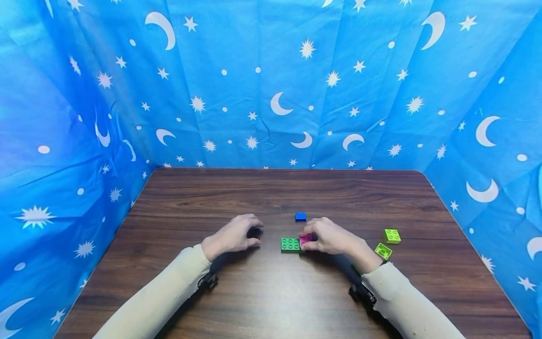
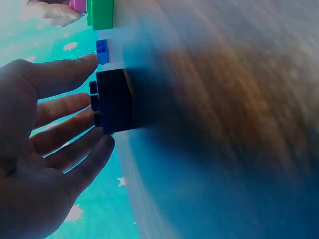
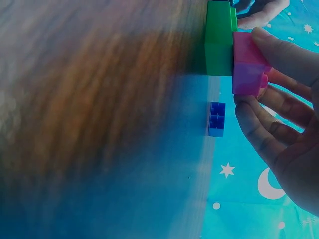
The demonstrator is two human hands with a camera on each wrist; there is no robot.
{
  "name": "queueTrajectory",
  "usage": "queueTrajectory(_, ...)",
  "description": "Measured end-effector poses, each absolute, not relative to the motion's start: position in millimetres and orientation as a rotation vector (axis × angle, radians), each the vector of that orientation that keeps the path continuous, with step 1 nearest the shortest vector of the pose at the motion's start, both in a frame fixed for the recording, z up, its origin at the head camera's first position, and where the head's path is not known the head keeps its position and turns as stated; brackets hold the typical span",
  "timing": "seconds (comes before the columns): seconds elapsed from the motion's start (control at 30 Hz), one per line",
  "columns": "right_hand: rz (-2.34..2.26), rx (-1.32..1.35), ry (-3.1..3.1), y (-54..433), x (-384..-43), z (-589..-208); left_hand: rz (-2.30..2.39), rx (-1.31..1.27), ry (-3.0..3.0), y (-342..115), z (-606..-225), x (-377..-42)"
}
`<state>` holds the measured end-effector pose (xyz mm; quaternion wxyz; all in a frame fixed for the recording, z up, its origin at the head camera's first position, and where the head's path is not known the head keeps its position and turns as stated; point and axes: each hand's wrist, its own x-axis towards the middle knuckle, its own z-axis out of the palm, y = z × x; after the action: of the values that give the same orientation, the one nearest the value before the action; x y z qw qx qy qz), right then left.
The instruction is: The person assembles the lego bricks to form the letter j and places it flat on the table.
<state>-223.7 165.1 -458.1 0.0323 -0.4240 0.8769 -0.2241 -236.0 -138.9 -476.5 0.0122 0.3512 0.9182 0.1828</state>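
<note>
My right hand [image 1: 330, 236] pinches a pink toy brick [image 3: 248, 62] between thumb and fingertips. The pink brick is held right at the right end of a green studded brick [image 1: 290, 244], at the height of its studs in the right wrist view. A dark brick [image 2: 115, 102], studs up, stands on the table by my left hand [image 1: 235, 234]. Thumb and fingers of that hand are spread loosely about the dark brick, with a gap between their tips in the head view. Just beyond the right hand lies a small blue brick [image 1: 300, 217].
To the right are two lime bricks, one studs up [image 1: 392, 236] and the other showing its hollow underside [image 1: 383, 251]. A green edge peeks out by the right wrist. Blue cloth [image 1: 237, 117] with stars and moons surrounds the brown wooden table [image 1: 254, 296].
</note>
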Motion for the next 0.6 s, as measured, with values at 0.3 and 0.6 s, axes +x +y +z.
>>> queueTrajectory(0.3, -0.686, -1.285, 2.705, 164.4, -222.5, -457.5, 0.561, 1.062, 2.872, -146.1, -476.1, -234.0)
queueTrajectory(0.6, -0.699, -1.297, 2.694, 164.5, -223.4, -457.4, 0.576, 1.039, 2.874, -148.3, -480.8, -232.8)
